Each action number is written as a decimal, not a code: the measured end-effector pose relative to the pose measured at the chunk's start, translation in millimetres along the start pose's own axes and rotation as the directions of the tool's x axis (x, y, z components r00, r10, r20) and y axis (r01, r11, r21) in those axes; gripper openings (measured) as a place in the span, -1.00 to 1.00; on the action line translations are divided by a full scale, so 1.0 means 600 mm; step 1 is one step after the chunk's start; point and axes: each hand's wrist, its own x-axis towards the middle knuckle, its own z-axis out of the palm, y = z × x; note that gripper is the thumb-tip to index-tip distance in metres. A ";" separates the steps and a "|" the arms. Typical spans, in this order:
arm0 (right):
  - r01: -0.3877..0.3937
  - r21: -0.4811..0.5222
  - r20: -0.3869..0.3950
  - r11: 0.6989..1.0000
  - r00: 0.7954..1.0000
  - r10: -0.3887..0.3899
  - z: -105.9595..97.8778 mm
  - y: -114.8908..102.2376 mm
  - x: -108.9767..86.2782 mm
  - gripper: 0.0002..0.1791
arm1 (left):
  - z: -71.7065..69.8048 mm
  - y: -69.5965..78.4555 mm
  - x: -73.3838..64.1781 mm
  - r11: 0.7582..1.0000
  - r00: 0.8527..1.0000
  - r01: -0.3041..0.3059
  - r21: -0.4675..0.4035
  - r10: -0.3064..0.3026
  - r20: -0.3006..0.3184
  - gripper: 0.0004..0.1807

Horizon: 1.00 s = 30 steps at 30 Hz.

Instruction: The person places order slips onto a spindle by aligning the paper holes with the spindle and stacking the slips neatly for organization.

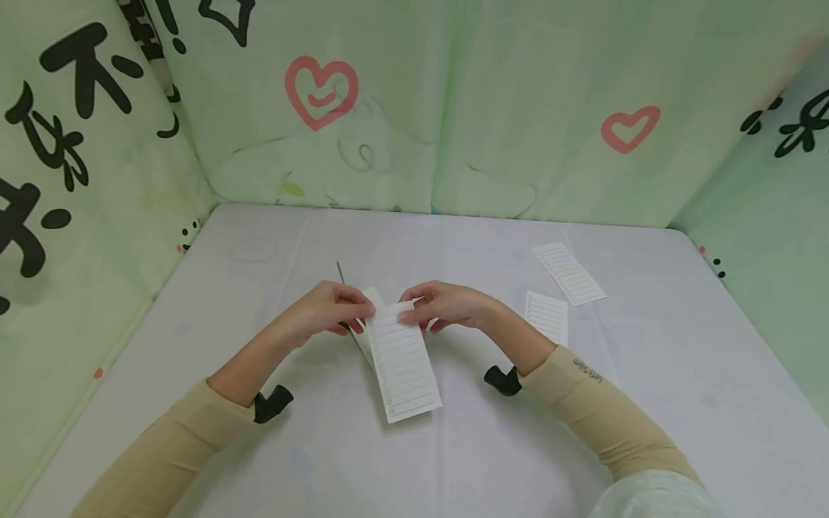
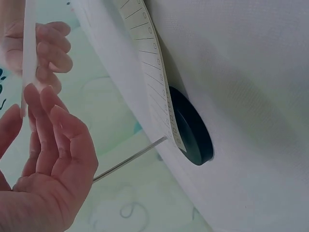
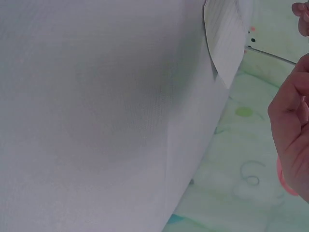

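Both hands hold up a narrow white lined checklist sheet [image 1: 404, 367] by its top corners. My left hand [image 1: 333, 306] pinches the upper left corner between thumb and fingers. At the upper right corner, my right hand [image 1: 451, 306] grips with its thumb in front. Behind the held sheet stands a paper spike with a thin metal rod [image 2: 130, 159] and a round black base [image 2: 200, 128]. Another lined sheet [image 2: 150, 67] lies over that base, and the rod appears to rise through it. The head view mostly hides the base behind the left hand and paper.
Two loose lined sheets [image 1: 570, 273] lie on the white table [image 1: 291, 460] to the right, the nearer sheet [image 1: 546, 316] partly covered by the right forearm. Pale green printed curtains [image 1: 492, 86] enclose the table's back and sides. Black camera mounts [image 1: 273, 404] hang at both wrists.
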 end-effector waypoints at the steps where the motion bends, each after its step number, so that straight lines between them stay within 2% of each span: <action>1: -0.002 -0.003 0.006 1.000 1.000 0.002 0.002 0.001 0.002 -0.86 | 0.000 0.000 0.000 1.000 1.000 0.007 0.006 -0.007 -0.005 -0.69; 9: -0.002 -0.024 0.020 1.000 1.000 0.002 0.011 -0.002 0.003 -0.85 | 0.002 -0.001 0.001 0.996 0.999 0.037 0.076 -0.033 -0.043 -0.79; 15: 0.014 -0.009 0.025 1.000 1.000 -0.013 0.011 -0.003 0.001 -0.82 | -0.002 0.001 -0.002 0.996 0.994 -0.004 0.091 0.014 -0.108 -0.78; 18: 0.015 0.001 0.024 1.000 1.000 -0.015 0.011 -0.003 -0.001 -0.81 | -0.011 0.004 -0.006 0.995 0.988 -0.023 0.099 0.037 -0.147 -0.75; 24: 0.018 -0.004 0.019 1.000 1.000 -0.018 0.010 -0.003 -0.003 -0.89 | -0.040 0.019 -0.014 0.998 0.971 -0.028 0.063 0.042 -0.235 -0.71; 30: 0.052 -0.008 -0.025 0.999 0.998 -0.053 0.006 -0.007 -0.005 -0.87 | -0.069 0.030 -0.018 0.999 0.958 -0.035 0.039 0.045 -0.283 -0.68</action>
